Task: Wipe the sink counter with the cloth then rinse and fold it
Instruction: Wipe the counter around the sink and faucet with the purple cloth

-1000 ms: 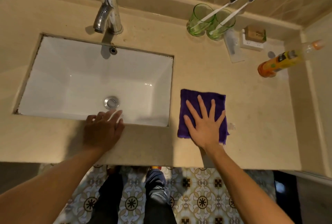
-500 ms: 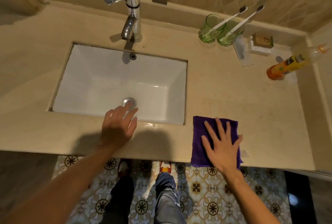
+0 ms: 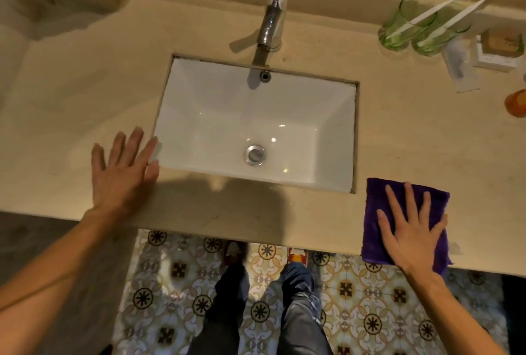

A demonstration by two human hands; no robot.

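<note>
Half a second earlier the left hand (image 3: 125, 175) had lain on the counter strip in front of the basin with its fingertips at the rim; it had since shifted to the basin's near-left corner, fingers straight and spread, holding nothing. Nearest the person, at the basin's near-right corner, the right hand (image 3: 411, 236) pressed flat, fingers splayed, on the purple cloth (image 3: 378, 212), which lay on the counter (image 3: 256, 212) with its near edge overhanging the front lip. Wiping seemed the step in hand, with rinsing and folding not yet begun. Next would likely call for sliding the cloth along the strip before the basin (image 3: 227, 104). Beyond the basin stood the tap (image 3: 271, 18), with two green glasses (image 3: 421, 27) holding toothbrushes off to its right.
</note>
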